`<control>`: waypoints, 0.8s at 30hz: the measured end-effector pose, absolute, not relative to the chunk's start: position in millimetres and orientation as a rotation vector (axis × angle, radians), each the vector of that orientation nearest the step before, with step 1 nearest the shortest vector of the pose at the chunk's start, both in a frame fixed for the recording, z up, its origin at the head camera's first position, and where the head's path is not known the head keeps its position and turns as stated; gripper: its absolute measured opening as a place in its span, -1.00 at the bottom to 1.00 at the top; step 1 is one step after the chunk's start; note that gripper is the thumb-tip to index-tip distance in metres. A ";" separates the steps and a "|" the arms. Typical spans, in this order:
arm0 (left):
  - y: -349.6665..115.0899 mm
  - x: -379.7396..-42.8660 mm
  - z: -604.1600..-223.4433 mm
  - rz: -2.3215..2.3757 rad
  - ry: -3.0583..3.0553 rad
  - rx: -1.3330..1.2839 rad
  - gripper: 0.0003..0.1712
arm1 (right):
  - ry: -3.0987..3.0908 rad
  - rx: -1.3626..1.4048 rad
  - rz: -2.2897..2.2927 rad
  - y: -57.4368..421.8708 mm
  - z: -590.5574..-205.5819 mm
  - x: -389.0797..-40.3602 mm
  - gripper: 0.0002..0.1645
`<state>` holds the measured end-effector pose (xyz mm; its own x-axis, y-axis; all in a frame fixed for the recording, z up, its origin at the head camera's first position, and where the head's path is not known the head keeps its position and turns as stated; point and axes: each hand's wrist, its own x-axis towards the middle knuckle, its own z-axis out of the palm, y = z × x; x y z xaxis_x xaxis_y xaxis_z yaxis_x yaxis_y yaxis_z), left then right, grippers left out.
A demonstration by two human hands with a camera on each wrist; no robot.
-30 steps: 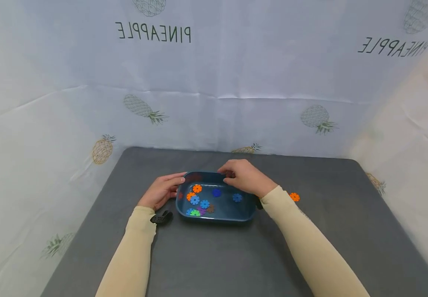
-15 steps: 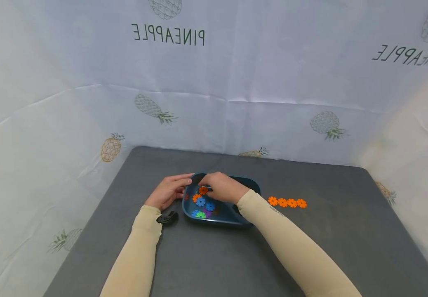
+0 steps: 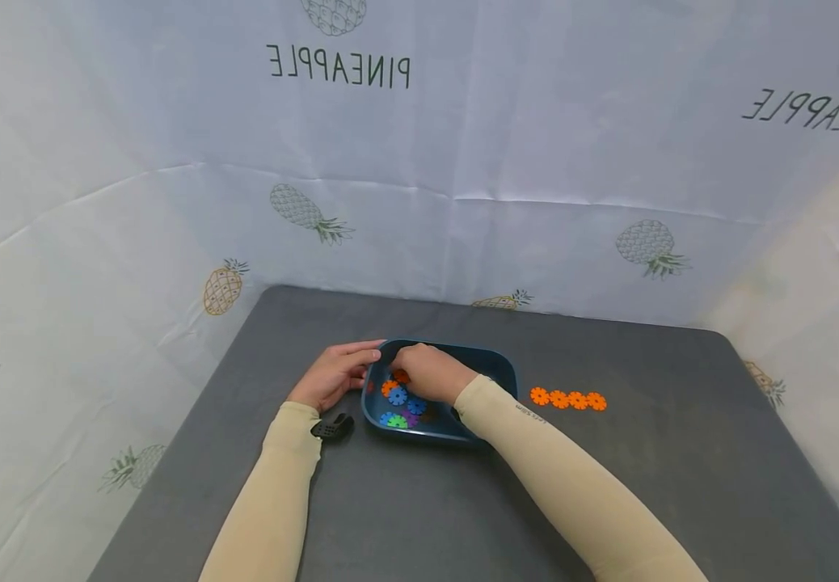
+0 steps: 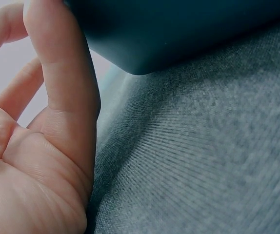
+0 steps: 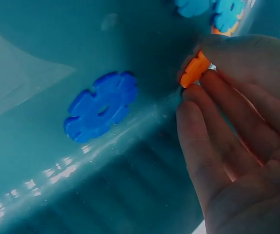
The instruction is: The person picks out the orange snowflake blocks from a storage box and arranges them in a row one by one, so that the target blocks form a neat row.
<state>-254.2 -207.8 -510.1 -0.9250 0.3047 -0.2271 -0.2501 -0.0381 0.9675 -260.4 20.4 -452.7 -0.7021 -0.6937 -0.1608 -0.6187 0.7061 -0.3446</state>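
Note:
A dark blue tray point(image 3: 423, 437) stands on the grey table with notched plastic discs inside. My left hand point(image 3: 332, 376) holds its left end, thumb over the rim and fingers along the outer wall. Inside the tray, my right hand point(image 3: 430, 372) pinches an orange notched disc point(image 5: 195, 69) between thumb and fingertips, close to the tray's floor. A dark blue disc point(image 5: 101, 108) lies flat beside those fingers in the right wrist view. Light blue discs point(image 3: 398, 395), a green disc point(image 3: 397, 421) and a purple disc point(image 3: 411, 418) lie nearer the tray's front left. The right forearm hides part of the tray.
Several orange discs point(image 3: 558, 398) lie in a row to the right of the tray, on the grey table point(image 3: 405, 517). Behind the table hangs a white cloth point(image 3: 536, 145) printed with pineapples. A black band point(image 3: 332, 428) is on the left wrist.
My right hand has moved from the tray's back rim leftward and down into the tray, onto an orange disc. The orange row shows where the forearm hid most of it. The view has shifted slightly.

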 end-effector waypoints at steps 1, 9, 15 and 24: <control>-207.6 -254.3 -509.9 2.017 1.872 0.061 -0.36 | 2.643 -1.038 -0.378 20.7 -452.8 -260.1 -0.66; -207.1 -253.7 -507.6 2.008 1.873 0.034 -0.35 | 2.690 -1.049 -0.333 22.4 -453.8 -259.2 -0.75; -205.2 -254.2 -506.0 2.009 1.870 0.037 -0.36 | 2.732 -1.056 -0.275 24.8 -451.7 -257.7 -0.76; -207.5 -253.9 -507.5 1.997 1.878 0.070 -0.33 | 2.700 -1.054 -0.264 28.9 -445.7 -255.1 -0.71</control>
